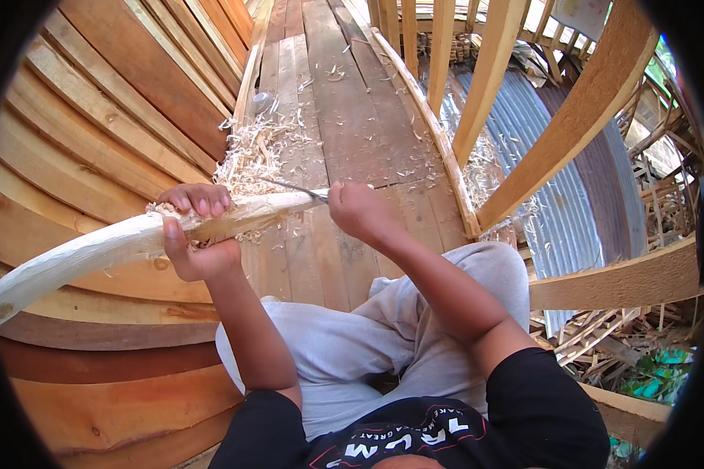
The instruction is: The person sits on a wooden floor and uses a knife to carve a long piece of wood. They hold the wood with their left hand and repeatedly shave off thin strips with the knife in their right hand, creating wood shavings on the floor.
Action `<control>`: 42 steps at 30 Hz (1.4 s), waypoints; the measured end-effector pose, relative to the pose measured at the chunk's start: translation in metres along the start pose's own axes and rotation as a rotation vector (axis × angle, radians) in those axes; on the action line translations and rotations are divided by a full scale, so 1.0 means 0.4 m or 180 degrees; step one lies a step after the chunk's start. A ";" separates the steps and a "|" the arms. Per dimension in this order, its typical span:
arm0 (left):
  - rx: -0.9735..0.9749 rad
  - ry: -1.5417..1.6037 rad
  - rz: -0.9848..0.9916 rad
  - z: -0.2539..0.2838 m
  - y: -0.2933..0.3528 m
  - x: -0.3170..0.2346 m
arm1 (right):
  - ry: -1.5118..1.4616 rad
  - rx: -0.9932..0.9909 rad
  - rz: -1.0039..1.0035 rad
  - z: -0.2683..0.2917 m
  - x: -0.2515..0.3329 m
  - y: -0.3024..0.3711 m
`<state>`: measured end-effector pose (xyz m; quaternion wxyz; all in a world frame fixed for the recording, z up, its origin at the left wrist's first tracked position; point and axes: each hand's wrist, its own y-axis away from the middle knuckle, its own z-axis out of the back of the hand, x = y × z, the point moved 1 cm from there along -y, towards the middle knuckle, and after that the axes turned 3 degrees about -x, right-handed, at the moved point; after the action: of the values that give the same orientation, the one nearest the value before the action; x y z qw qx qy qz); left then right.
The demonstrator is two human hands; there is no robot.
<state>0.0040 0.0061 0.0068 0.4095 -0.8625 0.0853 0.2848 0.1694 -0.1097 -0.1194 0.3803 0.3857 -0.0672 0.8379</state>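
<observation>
A long, pale, peeled wooden pole (86, 254) slants across in front of me, from the left edge up to the middle. My left hand (199, 254) is closed round it, fingers over the far side and thumb on the near side. Curled shavings cling to the wood at those fingers. In a fist, my right hand (357, 209) grips a knife, whose thin dark blade (293, 187) points left over the pole's far end. The fist hides the knife's handle and the pole's tip.
Pale shavings (262, 148) are heaped on the plank floor (352, 133) ahead. A small round object (263, 102) lies beside them. Stacked boards (109, 133) line the left. To the right are railing posts (489, 78), with corrugated metal sheets (547, 187) below. My crossed legs (336, 336) are in front of me.
</observation>
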 end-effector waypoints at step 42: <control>-0.0305 -0.0073 0.0088 0.041 -0.007 -0.005 | 0.0044 -0.0184 0.0188 -0.020 0.037 0.021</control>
<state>-0.0035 0.0202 0.0018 0.3647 -0.8765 0.0789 0.3042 0.1528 -0.1037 -0.1133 0.3668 0.3666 -0.1002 0.8492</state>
